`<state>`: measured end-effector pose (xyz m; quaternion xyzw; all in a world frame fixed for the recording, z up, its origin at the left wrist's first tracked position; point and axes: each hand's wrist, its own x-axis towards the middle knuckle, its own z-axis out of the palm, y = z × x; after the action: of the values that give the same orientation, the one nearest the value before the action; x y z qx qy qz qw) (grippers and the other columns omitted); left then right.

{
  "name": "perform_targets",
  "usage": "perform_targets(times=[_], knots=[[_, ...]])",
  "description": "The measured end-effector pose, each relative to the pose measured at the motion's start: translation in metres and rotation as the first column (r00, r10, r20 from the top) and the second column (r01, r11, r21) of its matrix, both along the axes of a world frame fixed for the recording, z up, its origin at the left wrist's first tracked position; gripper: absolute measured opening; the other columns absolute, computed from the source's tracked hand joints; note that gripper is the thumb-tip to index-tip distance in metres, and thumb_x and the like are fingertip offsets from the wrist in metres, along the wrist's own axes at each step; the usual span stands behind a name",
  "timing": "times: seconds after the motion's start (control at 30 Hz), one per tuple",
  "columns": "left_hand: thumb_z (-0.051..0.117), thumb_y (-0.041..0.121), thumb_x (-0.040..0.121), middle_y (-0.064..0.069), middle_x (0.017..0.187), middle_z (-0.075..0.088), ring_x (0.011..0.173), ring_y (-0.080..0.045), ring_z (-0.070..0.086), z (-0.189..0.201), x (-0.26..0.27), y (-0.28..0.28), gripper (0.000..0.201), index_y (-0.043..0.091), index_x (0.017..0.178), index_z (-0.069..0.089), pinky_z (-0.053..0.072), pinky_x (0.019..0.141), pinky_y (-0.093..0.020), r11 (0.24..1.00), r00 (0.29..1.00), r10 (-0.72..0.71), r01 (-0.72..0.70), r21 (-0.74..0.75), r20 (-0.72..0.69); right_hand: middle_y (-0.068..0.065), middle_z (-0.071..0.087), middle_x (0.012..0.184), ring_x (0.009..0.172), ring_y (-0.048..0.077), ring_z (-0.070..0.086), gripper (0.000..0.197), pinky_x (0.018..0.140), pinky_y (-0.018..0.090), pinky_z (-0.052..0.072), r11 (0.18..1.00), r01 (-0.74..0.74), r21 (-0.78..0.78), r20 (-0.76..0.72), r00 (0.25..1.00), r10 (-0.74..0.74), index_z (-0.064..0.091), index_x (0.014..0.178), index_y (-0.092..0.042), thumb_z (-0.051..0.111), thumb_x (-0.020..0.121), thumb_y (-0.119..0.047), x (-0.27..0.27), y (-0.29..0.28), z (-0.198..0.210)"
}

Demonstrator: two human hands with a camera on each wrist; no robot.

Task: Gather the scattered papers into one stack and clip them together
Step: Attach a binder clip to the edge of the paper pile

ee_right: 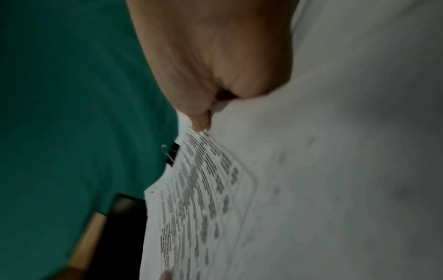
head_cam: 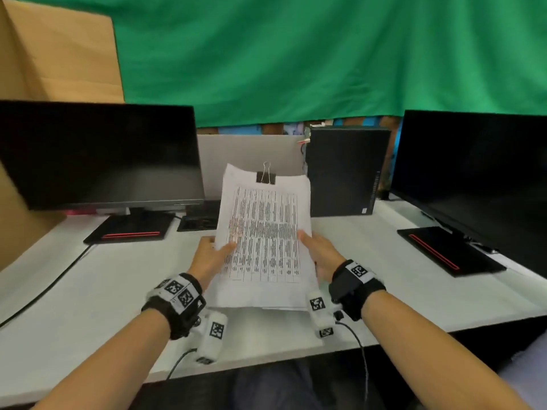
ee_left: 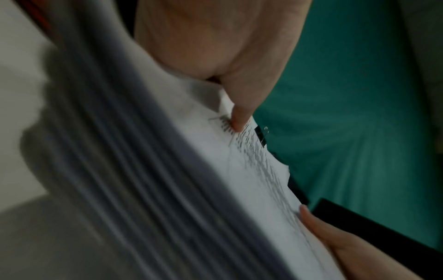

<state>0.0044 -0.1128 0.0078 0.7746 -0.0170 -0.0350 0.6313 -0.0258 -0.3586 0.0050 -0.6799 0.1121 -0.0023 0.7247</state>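
Both hands, left [head_cam: 210,255] and right [head_cam: 321,255], grip stack [head_cam: 263,232] by side edges above desk [head_cam: 74,291]; long axis points away, clip [head_cam: 265,176] on far edge.

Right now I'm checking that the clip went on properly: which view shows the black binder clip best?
Head view: the black metal binder clip faces the camera, sharp, on the white paper stack's top edge. Both wrist views catch it small, edge-on and blurred.

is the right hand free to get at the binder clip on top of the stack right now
Probably not without letting go. The right hand grips the paper stack at its right edge, the left hand the left. The binder clip sits at the far top edge; nothing blocks it.
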Motion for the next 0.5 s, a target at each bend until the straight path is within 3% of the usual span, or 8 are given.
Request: perform_targets(times=[0.07, 0.13, 0.17, 0.2, 0.27, 0.43, 0.47, 0.5], knots=[[0.056, 0.013, 0.093, -0.013, 0.121, 0.057, 0.109, -0.029, 0.059, -0.027, 0.003, 0.001, 0.041, 0.006, 0.129, 0.039, 0.047, 0.096, -0.041, 0.99, 0.994, 0.044, -0.03, 0.137, -0.098, 0.011, 0.064, 0.129, 0.116, 0.03, 0.062, 0.066, 0.1, 0.044, 0.05, 0.946, -0.189, -0.265, -0.231, 0.965, 0.128, 0.053, 0.133, -0.006, 0.067, 0.086, -0.05, 0.008, -0.001, -0.02], [0.044, 0.006, 0.096, -0.022, 0.128, 0.052, 0.115, -0.037, 0.054, -0.052, 0.004, -0.002, 0.038, 0.0, 0.132, 0.034, 0.044, 0.097, -0.037, 0.959, 0.984, 0.065, -0.016, 0.284, -0.163, 0.009, 0.056, 0.139, 0.122, 0.029, 0.057, 0.115, 0.103, 0.042, 0.047, 0.768, -0.375, -0.519, -0.416, 0.896, 0.157, 0.046, 0.141, -0.011, 0.079, 0.05, -0.074, 0.036, -0.018, -0.071], [0.04, 0.004, 0.096, -0.023, 0.128, 0.05, 0.117, -0.038, 0.052, -0.059, 0.003, -0.006, 0.039, -0.002, 0.133, 0.032, 0.042, 0.092, -0.033, 0.938, 0.984, 0.064, -0.002, 0.347, -0.165, 0.006, 0.053, 0.142, 0.123, 0.028, 0.056, 0.133, 0.105, 0.042, 0.046, 0.693, -0.409, -0.594, -0.445, 0.884, 0.14, 0.042, 0.144, -0.014, 0.075, 0.036, -0.083, 0.054, -0.028, -0.097], [0.039, 0.002, 0.096, -0.024, 0.13, 0.048, 0.118, -0.038, 0.05, -0.062, 0.0, -0.009, 0.039, -0.003, 0.134, 0.031, 0.041, 0.089, -0.033, 0.916, 0.984, 0.066, 0.006, 0.402, -0.165, 0.005, 0.051, 0.144, 0.125, 0.027, 0.054, 0.14, 0.107, 0.041, 0.045, 0.642, -0.436, -0.631, -0.464, 0.875, 0.138, 0.04, 0.146, -0.016, 0.07, 0.03, -0.088, 0.066, -0.037, -0.112], [0.038, 0.002, 0.096, -0.023, 0.134, 0.044, 0.121, -0.038, 0.047, -0.064, -0.003, -0.014, 0.042, -0.002, 0.137, 0.03, 0.039, 0.095, -0.036, 0.887, 0.983, 0.071, 0.016, 0.461, -0.171, 0.004, 0.051, 0.145, 0.125, 0.028, 0.054, 0.141, 0.108, 0.042, 0.043, 0.556, -0.473, -0.683, -0.479, 0.865, 0.148, 0.039, 0.146, -0.017, 0.064, 0.03, -0.092, 0.083, -0.051, -0.131], [0.04, 0.01, 0.095, -0.02, 0.138, 0.042, 0.122, -0.036, 0.047, -0.066, 0.012, -0.008, 0.048, 0.003, 0.14, 0.028, 0.04, 0.103, -0.042, 0.883, 0.976, 0.044, 0.062, 0.466, -0.213, 0.005, 0.052, 0.144, 0.123, 0.027, 0.056, 0.15, 0.105, 0.042, 0.046, 0.567, -0.469, -0.677, -0.458, 0.872, 0.173, 0.038, 0.146, -0.018, 0.063, 0.02, -0.096, 0.099, -0.058, -0.146], [0.043, 0.014, 0.094, -0.019, 0.139, 0.042, 0.122, -0.036, 0.047, -0.066, 0.012, -0.006, 0.051, 0.005, 0.142, 0.027, 0.04, 0.104, -0.044, 0.9, 0.973, 0.036, 0.067, 0.431, -0.227, 0.006, 0.054, 0.142, 0.12, 0.027, 0.058, 0.144, 0.103, 0.042, 0.048, 0.594, -0.477, -0.648, -0.467, 0.865, 0.186, 0.041, 0.145, -0.016, 0.067, 0.026, -0.093, 0.085, -0.056, -0.13], [0.048, 0.022, 0.093, -0.017, 0.142, 0.04, 0.124, -0.036, 0.046, -0.069, 0.015, -0.004, 0.056, 0.008, 0.143, 0.026, 0.04, 0.105, -0.045, 0.921, 0.969, 0.027, 0.071, 0.383, -0.246, 0.007, 0.056, 0.139, 0.118, 0.028, 0.06, 0.128, 0.101, 0.043, 0.05, 0.617, -0.48, -0.624, -0.466, 0.862, 0.2, 0.045, 0.142, -0.013, 0.071, 0.042, -0.087, 0.068, -0.048, -0.11]])
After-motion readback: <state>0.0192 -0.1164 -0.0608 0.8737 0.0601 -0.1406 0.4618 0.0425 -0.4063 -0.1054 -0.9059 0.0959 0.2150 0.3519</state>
